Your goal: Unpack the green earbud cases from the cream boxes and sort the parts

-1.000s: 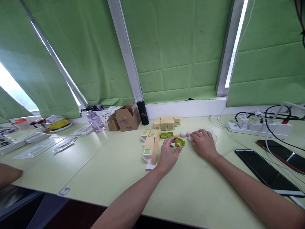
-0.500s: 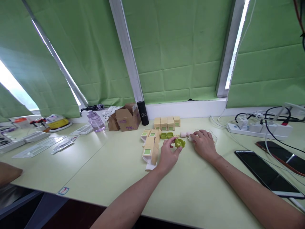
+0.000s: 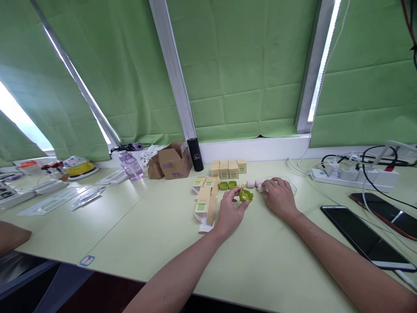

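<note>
My left hand (image 3: 230, 212) grips a small olive-green shaped case (image 3: 246, 195) between thumb and fingers, just above the table. To its right, my right hand (image 3: 279, 198) rests low with bent fingers at a small white piece (image 3: 260, 188); whether it pinches that piece is hard to see. Pale pink pieces (image 3: 250, 184) lie close beside those fingertips. Behind my left hand sit two open green square cases (image 3: 228, 185) and small yellowish bits (image 3: 240, 185). Opened cardboard boxes (image 3: 204, 201) with green labels lie left of my left hand.
Small closed boxes (image 3: 228, 168) stand in a row at the back. A black cylinder (image 3: 195, 154), a brown carton (image 3: 175, 161) and a clear bottle (image 3: 130, 165) are farther left. Phones (image 3: 365, 234) and a power strip (image 3: 355, 178) with cables lie right. Another person's arm (image 3: 13, 238) shows at left.
My right fingertips have shifted very slightly at the white piece. My left hand and the green case stay in place.
</note>
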